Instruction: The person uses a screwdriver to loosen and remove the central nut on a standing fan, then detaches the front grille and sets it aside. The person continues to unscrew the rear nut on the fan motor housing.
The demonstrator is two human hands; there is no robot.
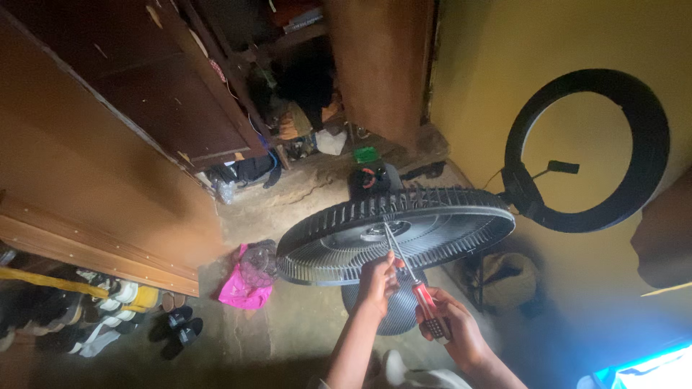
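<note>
A round black plastic fan grille (pixel 432 216) with close radial ribs and a flat hub at its middle lies tilted, face up, above the bare concrete floor (pixel 288 331), in the centre of the view. A screwdriver with a red and black handle (pixel 422 302) has its thin steel shaft laid across the grille, the tip reaching the hub. The right hand (pixel 454 328) has its fingers clenched round the handle. The left hand (pixel 378 277) is at the near rim of the grille, fingers curled by the shaft; whether they pinch the shaft or the rim cannot be told. Beneath the grille a second dark ribbed round part (pixel 393 317) is mostly hidden. The room is dim: the fan's stand is not made out. A black ring lamp (pixel 649 144) stands against the yellow wall. A pink cloth (pixel 241 288) lies on the floor, near a row of shoes (pixel 108 317).
</note>
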